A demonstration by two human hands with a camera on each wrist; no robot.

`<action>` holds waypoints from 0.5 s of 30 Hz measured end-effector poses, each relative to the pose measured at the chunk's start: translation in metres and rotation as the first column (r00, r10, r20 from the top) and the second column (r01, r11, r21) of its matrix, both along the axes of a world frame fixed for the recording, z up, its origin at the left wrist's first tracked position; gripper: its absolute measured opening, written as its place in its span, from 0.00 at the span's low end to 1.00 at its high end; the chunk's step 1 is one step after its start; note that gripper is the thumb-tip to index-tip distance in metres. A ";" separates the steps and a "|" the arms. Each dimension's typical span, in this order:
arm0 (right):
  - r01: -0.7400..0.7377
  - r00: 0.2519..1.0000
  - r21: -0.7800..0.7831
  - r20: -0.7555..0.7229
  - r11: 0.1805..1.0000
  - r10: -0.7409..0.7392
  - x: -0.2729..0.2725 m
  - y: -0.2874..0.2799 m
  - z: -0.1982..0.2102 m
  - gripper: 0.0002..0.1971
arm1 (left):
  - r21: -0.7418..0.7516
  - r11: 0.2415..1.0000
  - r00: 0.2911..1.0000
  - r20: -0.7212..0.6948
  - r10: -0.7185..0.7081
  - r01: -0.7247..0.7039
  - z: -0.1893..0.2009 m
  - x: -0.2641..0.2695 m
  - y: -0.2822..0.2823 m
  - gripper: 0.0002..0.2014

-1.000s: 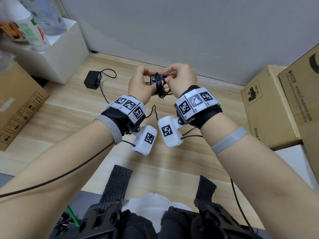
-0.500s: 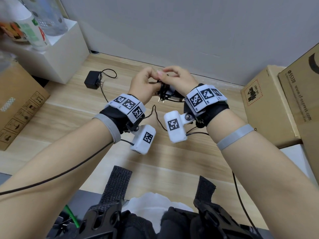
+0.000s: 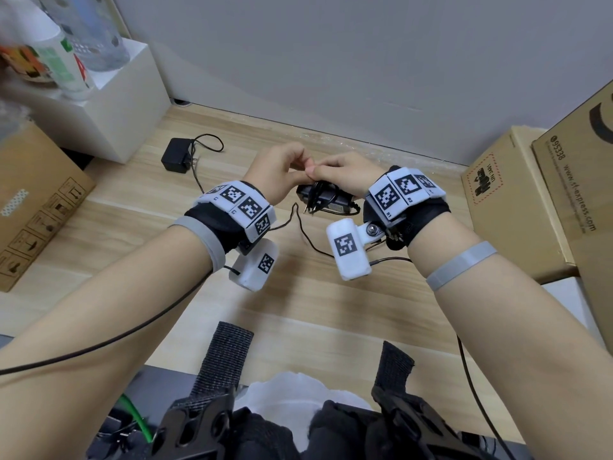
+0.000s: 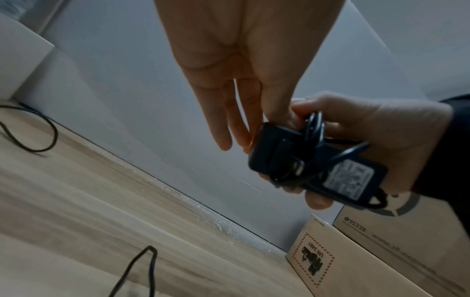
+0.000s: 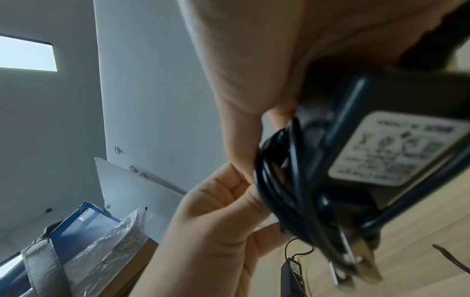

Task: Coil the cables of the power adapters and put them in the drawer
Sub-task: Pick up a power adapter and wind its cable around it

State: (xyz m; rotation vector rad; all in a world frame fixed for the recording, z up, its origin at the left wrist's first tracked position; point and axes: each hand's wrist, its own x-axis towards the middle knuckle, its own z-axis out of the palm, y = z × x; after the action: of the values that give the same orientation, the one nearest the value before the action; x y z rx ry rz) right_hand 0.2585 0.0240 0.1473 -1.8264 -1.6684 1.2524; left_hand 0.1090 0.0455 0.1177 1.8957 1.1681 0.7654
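Observation:
A black power adapter point(image 3: 326, 198) with its cable wound round the body is held above the wooden table point(image 3: 298, 310). My right hand point(image 3: 343, 175) grips it from above, palm down. The white label point(image 5: 396, 148), the cable coil point(image 5: 279, 180) and the metal prongs point(image 5: 361, 261) show in the right wrist view. My left hand point(image 3: 282, 171) meets it from the left, fingers curled, and pinches the cable coil at the adapter's end point(image 4: 269, 140). A second black adapter point(image 3: 174, 159) lies at the table's back left, its cable point(image 3: 209, 144) loose.
Two cardboard boxes point(image 3: 510, 200) stand at the right and another one point(image 3: 33, 200) at the left. A white box point(image 3: 109, 94) with bottles on top stands at the back left. A grey wall point(image 3: 331, 61) closes the back. No drawer is in view.
My right hand has rolled over the adapter, which went from upright between the fingertips to lying flat under the palm. Both hands have shifted slightly right and lower.

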 end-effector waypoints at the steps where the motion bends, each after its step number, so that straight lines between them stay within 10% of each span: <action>1: -0.016 1.000 -0.012 0.005 1.000 0.016 0.001 0.000 -0.001 0.08 | 0.008 1.000 1.000 0.004 0.014 -0.014 0.000 -0.002 0.002 0.05; 6: -0.149 0.987 -0.108 0.039 0.983 0.154 -0.002 -0.010 -0.017 0.11 | -0.106 0.990 0.991 0.079 0.104 -0.096 0.000 -0.009 0.011 0.15; 15: 0.012 0.962 -0.053 -0.271 0.998 -0.026 -0.006 -0.006 -0.024 0.05 | -0.406 0.899 0.923 0.256 0.287 -0.167 -0.008 -0.001 0.000 0.10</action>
State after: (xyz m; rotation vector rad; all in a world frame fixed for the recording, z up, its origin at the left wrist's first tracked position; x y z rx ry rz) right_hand 0.2530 0.0177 0.1235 -1.6083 -1.4777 1.4748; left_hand 0.1084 0.0452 0.1093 1.2805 1.2459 0.8585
